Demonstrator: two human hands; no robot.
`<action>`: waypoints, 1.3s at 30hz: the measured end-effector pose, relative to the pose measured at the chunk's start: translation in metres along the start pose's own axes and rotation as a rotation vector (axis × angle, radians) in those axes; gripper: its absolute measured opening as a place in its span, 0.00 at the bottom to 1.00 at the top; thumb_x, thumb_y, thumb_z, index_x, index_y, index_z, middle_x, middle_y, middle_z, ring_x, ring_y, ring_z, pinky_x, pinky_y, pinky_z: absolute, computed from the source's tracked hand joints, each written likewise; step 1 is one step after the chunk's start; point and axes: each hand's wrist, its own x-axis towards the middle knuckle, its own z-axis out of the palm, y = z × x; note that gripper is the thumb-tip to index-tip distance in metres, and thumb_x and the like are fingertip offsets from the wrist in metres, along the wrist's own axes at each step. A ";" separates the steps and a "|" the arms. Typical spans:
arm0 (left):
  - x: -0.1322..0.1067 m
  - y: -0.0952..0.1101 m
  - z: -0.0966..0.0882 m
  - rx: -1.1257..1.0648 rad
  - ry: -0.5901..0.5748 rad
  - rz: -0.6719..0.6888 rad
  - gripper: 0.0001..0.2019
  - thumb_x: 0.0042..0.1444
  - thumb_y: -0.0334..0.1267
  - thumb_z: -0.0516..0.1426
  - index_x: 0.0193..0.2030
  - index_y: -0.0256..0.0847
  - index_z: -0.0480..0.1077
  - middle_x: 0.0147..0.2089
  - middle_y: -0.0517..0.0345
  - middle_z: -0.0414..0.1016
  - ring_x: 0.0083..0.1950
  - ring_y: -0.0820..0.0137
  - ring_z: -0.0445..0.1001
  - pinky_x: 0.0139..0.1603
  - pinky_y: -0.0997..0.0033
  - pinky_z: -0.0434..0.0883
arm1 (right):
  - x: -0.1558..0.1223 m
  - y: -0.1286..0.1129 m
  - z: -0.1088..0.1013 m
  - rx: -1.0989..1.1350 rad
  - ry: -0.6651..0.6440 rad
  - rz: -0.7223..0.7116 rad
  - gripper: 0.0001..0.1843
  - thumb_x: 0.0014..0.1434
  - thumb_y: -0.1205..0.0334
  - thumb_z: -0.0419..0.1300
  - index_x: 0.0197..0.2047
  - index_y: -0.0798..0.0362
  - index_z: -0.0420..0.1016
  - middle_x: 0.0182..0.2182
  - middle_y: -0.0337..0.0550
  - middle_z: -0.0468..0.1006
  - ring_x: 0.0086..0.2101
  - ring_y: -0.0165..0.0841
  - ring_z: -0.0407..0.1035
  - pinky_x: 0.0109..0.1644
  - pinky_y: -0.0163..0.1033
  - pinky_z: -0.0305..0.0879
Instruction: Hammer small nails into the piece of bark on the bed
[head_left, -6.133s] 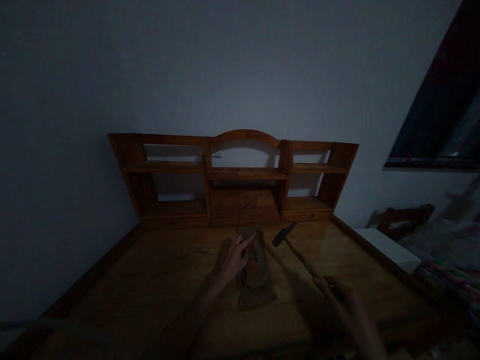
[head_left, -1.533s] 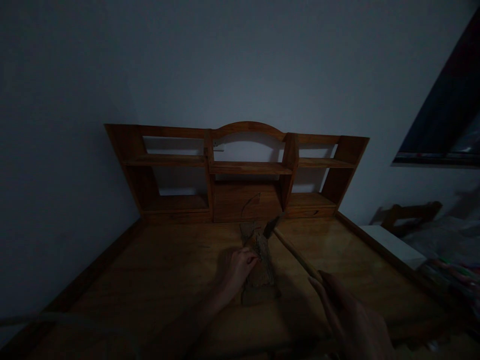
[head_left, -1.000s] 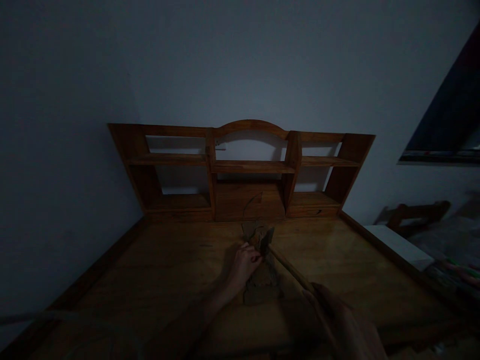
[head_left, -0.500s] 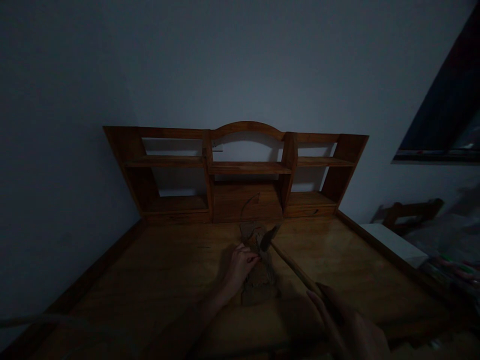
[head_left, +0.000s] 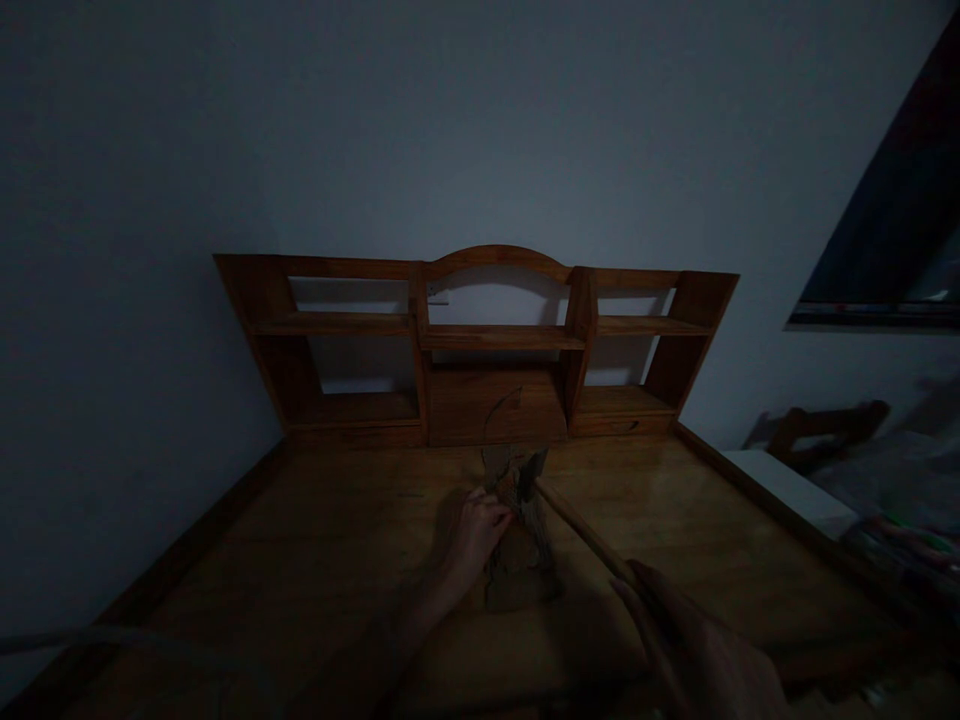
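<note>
The scene is very dim. A rough brown piece of wood (head_left: 519,550) lies lengthwise on the wooden surface (head_left: 315,540). My left hand (head_left: 476,530) rests against its left edge, with the fingers curled and pinched at something too small to make out. My right hand (head_left: 690,650) is closed round the wooden handle of a hammer (head_left: 577,525). The hammer's dark metal head (head_left: 531,472) sits low over the far end of the piece, just past my left fingertips.
A wooden shelf unit (head_left: 487,345) with open compartments stands at the back against a pale wall. A raised wooden rim (head_left: 739,480) borders the surface. At the right are a white block (head_left: 787,490), a dark wooden frame (head_left: 825,430) and blurred clutter.
The hammer head has swung up and come down again onto the far end of the piece of wood. My left hand has stayed pinched at the same spot.
</note>
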 end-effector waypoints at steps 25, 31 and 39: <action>0.000 0.017 -0.004 -0.156 0.008 0.074 0.05 0.54 0.36 0.59 0.28 0.41 0.75 0.28 0.57 0.69 0.37 0.70 0.64 0.37 0.72 0.59 | 0.005 0.025 0.009 -0.048 -0.062 -0.114 0.22 0.62 0.56 0.44 0.57 0.47 0.67 0.37 0.43 0.80 0.33 0.40 0.76 0.30 0.39 0.70; 0.000 0.012 0.002 -0.176 0.006 0.068 0.08 0.50 0.30 0.60 0.21 0.37 0.70 0.26 0.58 0.67 0.36 0.71 0.63 0.34 0.74 0.58 | 0.000 0.014 0.005 0.007 -0.165 -0.050 0.21 0.62 0.54 0.45 0.56 0.42 0.65 0.42 0.38 0.79 0.38 0.39 0.75 0.36 0.40 0.71; -0.001 0.006 -0.006 -0.118 0.001 0.073 0.05 0.54 0.36 0.58 0.32 0.43 0.77 0.31 0.57 0.71 0.40 0.69 0.65 0.41 0.70 0.61 | -0.001 0.027 -0.001 0.125 -0.112 0.043 0.22 0.63 0.48 0.45 0.56 0.40 0.67 0.36 0.36 0.80 0.38 0.39 0.75 0.37 0.38 0.72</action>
